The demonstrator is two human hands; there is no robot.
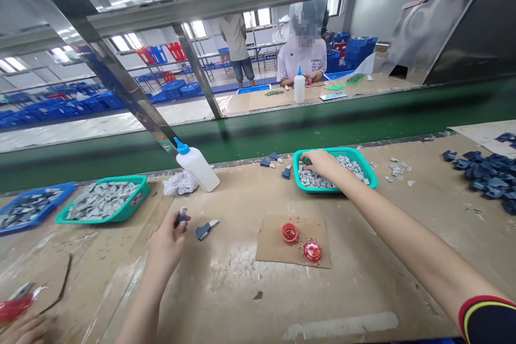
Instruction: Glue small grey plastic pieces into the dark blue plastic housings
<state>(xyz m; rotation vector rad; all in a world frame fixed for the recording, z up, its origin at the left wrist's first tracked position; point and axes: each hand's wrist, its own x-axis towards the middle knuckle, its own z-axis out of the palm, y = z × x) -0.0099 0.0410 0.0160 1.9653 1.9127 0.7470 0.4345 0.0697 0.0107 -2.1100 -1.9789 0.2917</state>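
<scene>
My left hand (167,239) is closed on a small dark blue plastic part (183,217), which has a light grey end. On the table just right of it lies a similar dark blue and grey part (205,229). My right hand (320,165) reaches into a green basket (336,190) filled with small grey plastic pieces (350,165). Its fingers are bent together among the pieces, and what they pinch is hidden. In front of me, two small red dishes (290,233) rest on a cardboard piece (268,250).
A white squeeze bottle (198,167) leans near a crumpled cloth (179,183). Another green basket (135,205) and a blue tray (32,221) stand left. Dark blue parts (489,174) are heaped right. A green conveyor (258,137) runs behind; a co-worker (302,59) sits beyond it.
</scene>
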